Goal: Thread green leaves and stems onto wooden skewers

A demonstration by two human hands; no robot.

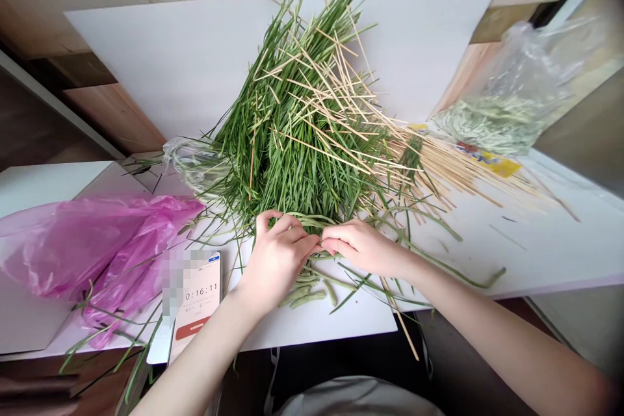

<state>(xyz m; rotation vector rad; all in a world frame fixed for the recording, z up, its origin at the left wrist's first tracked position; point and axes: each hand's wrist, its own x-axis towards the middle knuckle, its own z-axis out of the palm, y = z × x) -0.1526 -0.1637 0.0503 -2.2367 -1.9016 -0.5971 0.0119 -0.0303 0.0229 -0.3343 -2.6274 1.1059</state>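
A large heap of long, narrow green leaves point(297, 136) lies on the white tabletop point(487, 240), mixed with many thin, pale dry stalks point(439, 166). My left hand point(277, 260) and my right hand point(361, 247) meet at the heap's near edge. Their fingers are curled around a few green stems point(312, 221), and the fingertips almost touch. Thicker cut green stems point(305, 292) lie loose just below my hands.
A phone point(195, 292) showing 0:16:11 lies by my left wrist. Left of it is a crumpled pink plastic bag point(102, 253). A clear plastic bag point(507, 97) holding pale greens stands at the right, near a yellow packet point(492, 166). A white board point(170, 65) stands behind.
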